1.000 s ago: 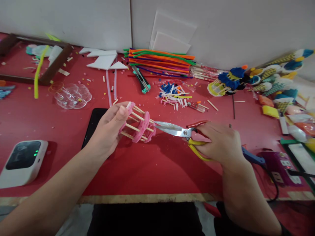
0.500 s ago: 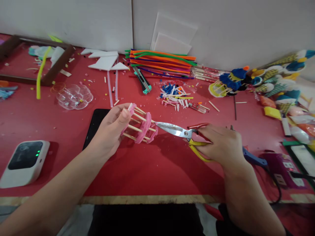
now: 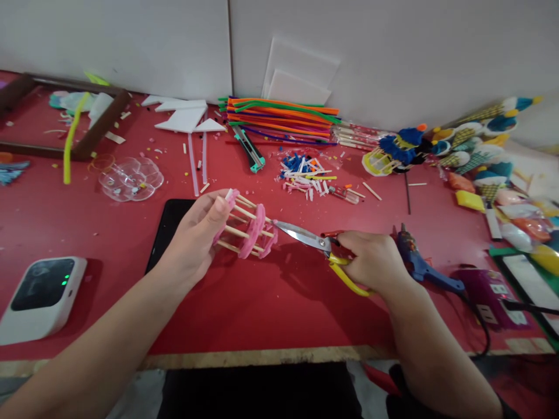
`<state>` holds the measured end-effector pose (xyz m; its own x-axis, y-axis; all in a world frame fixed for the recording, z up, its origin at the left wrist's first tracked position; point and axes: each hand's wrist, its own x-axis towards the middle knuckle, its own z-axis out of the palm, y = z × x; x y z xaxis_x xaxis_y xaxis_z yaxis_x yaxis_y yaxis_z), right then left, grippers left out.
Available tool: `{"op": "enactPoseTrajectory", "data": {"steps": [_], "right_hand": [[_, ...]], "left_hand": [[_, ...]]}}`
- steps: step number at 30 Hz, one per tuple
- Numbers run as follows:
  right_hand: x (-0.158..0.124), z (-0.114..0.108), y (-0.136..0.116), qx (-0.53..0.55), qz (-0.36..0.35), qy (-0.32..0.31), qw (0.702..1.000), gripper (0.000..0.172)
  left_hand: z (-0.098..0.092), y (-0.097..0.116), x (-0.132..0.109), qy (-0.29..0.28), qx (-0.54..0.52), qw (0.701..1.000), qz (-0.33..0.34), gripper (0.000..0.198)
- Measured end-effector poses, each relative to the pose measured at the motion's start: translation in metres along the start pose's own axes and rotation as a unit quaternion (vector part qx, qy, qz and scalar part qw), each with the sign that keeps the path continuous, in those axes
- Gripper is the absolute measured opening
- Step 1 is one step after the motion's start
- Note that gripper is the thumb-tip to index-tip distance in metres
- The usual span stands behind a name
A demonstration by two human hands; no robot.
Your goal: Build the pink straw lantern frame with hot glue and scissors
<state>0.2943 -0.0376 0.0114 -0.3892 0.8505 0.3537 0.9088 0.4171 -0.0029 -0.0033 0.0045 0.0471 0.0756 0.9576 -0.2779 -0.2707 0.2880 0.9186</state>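
Observation:
A small cage-like frame of thin wooden sticks and pink bands (image 3: 252, 231) is tilted on its side above the table. My left hand (image 3: 196, 235) grips its left end, thumb on a white and pink piece at the rim. In my right hand (image 3: 373, 262) is a pair of scissors (image 3: 303, 235) with one red and one yellow handle. The blades point left, and their tips meet the frame's right side near a stick end; whether they press on the stick or the pink band, I cannot tell. A black phone-like slab (image 3: 168, 227) lies partly under my left hand.
Behind lie pipe cleaners (image 3: 283, 119), a utility knife (image 3: 248, 149) and a pile of offcuts (image 3: 305, 174). A blue glue gun (image 3: 421, 262) and purple power strip (image 3: 489, 297) are at right. At left stand a white device (image 3: 46, 297) and a clear flower-shaped tray (image 3: 131, 179).
My right hand has drawn slightly left and down with the scissors, whose handles sit closer together. The glue gun shows more fully. The frame stays in my left hand; the view has shifted slightly.

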Motion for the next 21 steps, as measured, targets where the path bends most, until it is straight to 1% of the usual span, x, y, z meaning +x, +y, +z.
{"op": "enactPoseTrajectory", "data": {"steps": [3,8,10,12,15,17,21], "right_hand": [[-0.001,0.002,0.001,0.008,-0.001,-0.009,1.000,0.047],[-0.003,0.005,0.003,0.016,-0.018,-0.014,1.000,0.051],[-0.003,0.006,0.004,0.014,-0.019,-0.009,1.000,0.051],[-0.001,0.007,0.004,0.004,-0.004,0.010,1.000,0.052],[0.002,0.007,0.005,0.006,0.034,0.045,0.998,0.051],[0.004,0.007,0.005,0.011,0.061,0.062,0.996,0.052],[0.005,0.008,0.003,0.007,0.085,0.085,0.993,0.054]], "left_hand": [[-0.002,-0.001,0.001,-0.017,-0.011,1.000,-0.005,0.061],[-0.003,-0.001,0.002,0.011,-0.021,1.000,-0.004,0.071],[-0.003,-0.002,0.002,0.007,-0.022,1.000,-0.011,0.071],[-0.001,-0.001,0.002,0.004,-0.027,1.000,-0.015,0.062],[0.002,0.005,0.002,0.024,-0.055,0.998,-0.030,0.037],[0.004,0.010,0.003,0.057,-0.096,0.993,-0.045,0.024],[0.007,0.017,0.006,0.128,-0.201,0.967,-0.094,0.012]]}}
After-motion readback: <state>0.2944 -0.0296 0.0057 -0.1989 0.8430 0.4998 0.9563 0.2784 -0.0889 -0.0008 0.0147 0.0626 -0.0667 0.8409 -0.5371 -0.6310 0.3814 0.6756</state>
